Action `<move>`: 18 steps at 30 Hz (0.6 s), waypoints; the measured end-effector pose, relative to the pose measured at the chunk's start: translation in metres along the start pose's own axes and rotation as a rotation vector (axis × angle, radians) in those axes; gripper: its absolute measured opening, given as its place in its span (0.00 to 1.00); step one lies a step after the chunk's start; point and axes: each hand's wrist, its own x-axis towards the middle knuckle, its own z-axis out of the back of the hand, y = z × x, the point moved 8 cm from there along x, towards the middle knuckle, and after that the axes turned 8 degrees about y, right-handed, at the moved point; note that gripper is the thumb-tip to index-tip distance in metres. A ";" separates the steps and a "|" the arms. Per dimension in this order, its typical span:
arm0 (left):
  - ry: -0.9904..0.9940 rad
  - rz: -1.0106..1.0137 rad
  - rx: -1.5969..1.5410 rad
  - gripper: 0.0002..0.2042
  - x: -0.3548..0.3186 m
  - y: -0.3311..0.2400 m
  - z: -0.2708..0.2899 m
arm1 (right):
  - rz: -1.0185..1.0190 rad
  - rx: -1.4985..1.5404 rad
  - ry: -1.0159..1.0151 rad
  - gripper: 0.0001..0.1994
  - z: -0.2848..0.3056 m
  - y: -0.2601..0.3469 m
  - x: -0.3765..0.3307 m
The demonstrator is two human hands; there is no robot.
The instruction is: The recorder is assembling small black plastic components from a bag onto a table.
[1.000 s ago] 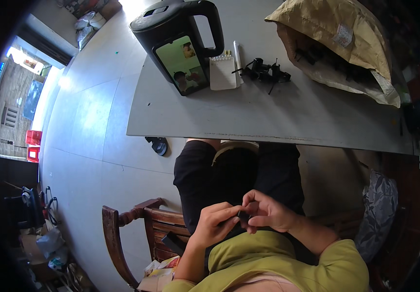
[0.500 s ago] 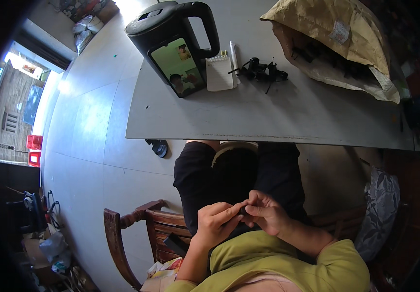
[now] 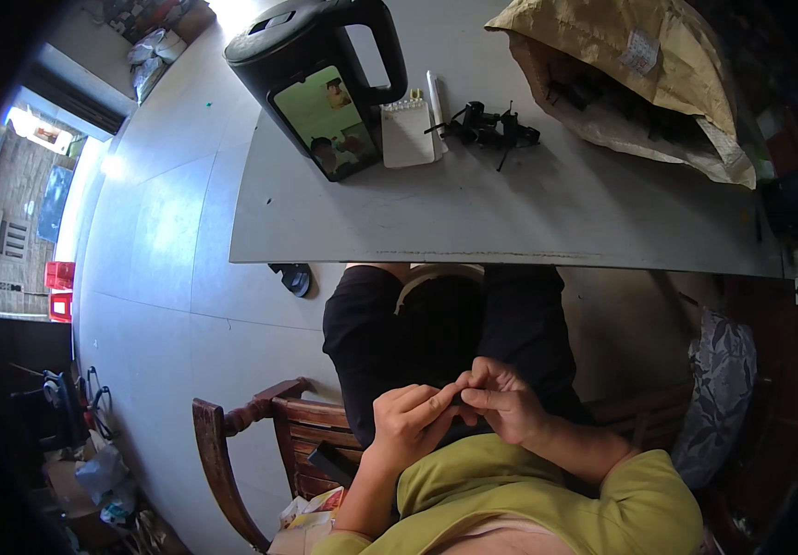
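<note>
Both hands meet above my lap, fingertips together. My left hand [image 3: 406,421] is closed, its thumb and forefinger pinching at a small dark piece [image 3: 457,400]. From the other side my right hand [image 3: 504,405] grips at the same spot with bent fingers and thumb. Most of the piece is hidden by the fingers, so its kind does not show. On the grey table [image 3: 510,222] beyond my knees lies a cluster of small black parts with thin prongs [image 3: 489,128]. To its right a crumpled brown paper bag [image 3: 593,32] gapes toward me, with more black parts inside.
A black kettle [image 3: 299,44] stands on the table's left side, with a phone [image 3: 332,129] propped against it. A notepad [image 3: 410,143] and a white pen [image 3: 435,97] lie beside them. I sit on a wooden bench [image 3: 311,416]; a patterned grey cushion [image 3: 718,398] is at right.
The whole view has shifted slightly, moving the table things a little left and up. Both hands keep the same pinch; less of the dark piece shows between the fingers.
</note>
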 end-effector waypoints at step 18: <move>-0.072 0.115 -0.056 0.16 0.011 0.013 -0.012 | -0.042 -0.354 -0.014 0.07 0.005 0.025 0.007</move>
